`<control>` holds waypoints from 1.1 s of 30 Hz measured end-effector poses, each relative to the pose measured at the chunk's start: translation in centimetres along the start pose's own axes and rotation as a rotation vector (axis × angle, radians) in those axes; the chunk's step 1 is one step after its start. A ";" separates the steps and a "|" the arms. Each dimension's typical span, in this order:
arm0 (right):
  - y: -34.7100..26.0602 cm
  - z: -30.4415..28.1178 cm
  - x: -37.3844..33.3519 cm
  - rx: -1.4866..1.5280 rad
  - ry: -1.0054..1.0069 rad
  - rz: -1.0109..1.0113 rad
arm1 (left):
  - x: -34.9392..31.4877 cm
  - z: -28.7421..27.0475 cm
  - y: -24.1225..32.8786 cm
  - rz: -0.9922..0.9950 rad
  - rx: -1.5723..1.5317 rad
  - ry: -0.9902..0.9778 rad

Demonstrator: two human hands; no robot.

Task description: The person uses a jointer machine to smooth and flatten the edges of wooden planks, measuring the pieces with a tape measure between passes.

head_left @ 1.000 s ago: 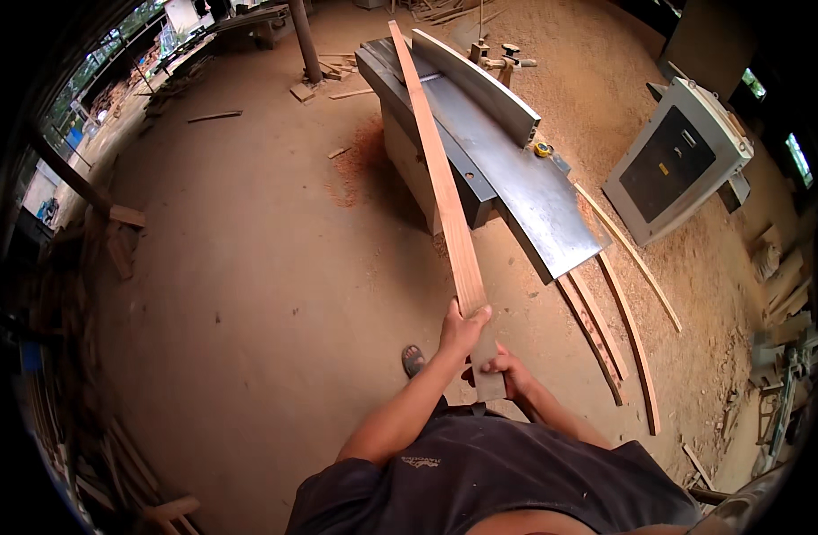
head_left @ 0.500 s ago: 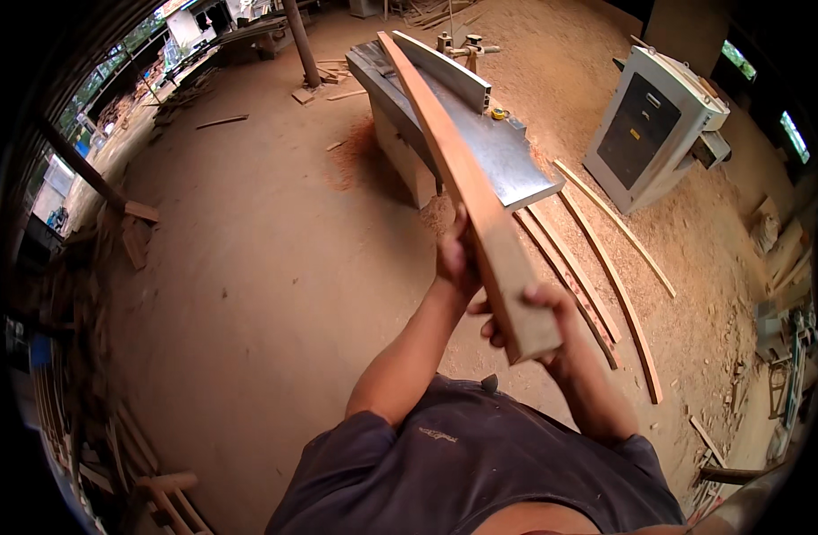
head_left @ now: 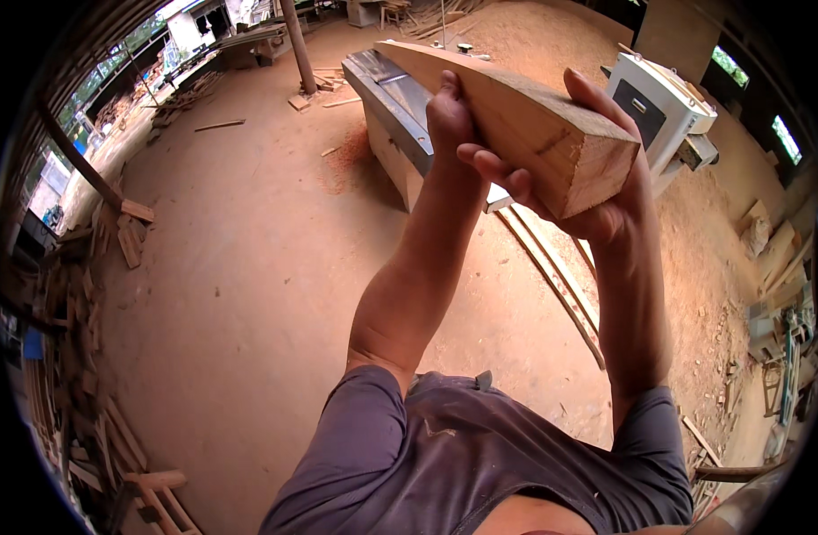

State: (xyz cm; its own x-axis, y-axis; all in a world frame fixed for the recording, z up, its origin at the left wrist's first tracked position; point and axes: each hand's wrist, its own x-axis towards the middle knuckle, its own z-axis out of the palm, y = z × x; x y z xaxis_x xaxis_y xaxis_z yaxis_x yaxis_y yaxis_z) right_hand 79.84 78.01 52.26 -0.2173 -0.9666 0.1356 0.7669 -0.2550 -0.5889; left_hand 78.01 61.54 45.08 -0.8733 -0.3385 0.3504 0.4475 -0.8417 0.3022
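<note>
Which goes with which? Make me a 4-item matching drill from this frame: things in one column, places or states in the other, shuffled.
Things:
1. plank
2. left hand
3. right hand
4. strips

Places or states:
a. lying on the dirt floor
b. cupped under the near cut end
c. raised close to the camera, running away toward the machine
d. gripping the plank's left side, farther up

Pairs: 1-c, 2-d, 3-b, 4-a
</note>
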 end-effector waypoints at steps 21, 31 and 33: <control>13.8 -24.7 -13.2 -0.933 0.748 0.509 | -17.0 -25.2 -17.3 -0.282 0.451 0.779; 19.3 -27.9 -34.8 -0.215 0.973 0.656 | -6.2 -34.1 -16.4 -0.583 0.185 0.714; 19.7 -26.8 -36.6 -0.208 1.098 0.787 | -1.0 -37.4 -14.1 -0.649 0.061 0.697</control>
State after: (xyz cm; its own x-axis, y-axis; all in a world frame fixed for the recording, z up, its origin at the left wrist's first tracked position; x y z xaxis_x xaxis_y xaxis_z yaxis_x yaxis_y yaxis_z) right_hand 86.69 108.98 14.38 -0.2079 -0.3118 -0.9271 0.8266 0.4508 -0.3369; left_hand 65.42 58.00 7.34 -0.8644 -0.0042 -0.5029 -0.1726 -0.9368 0.3044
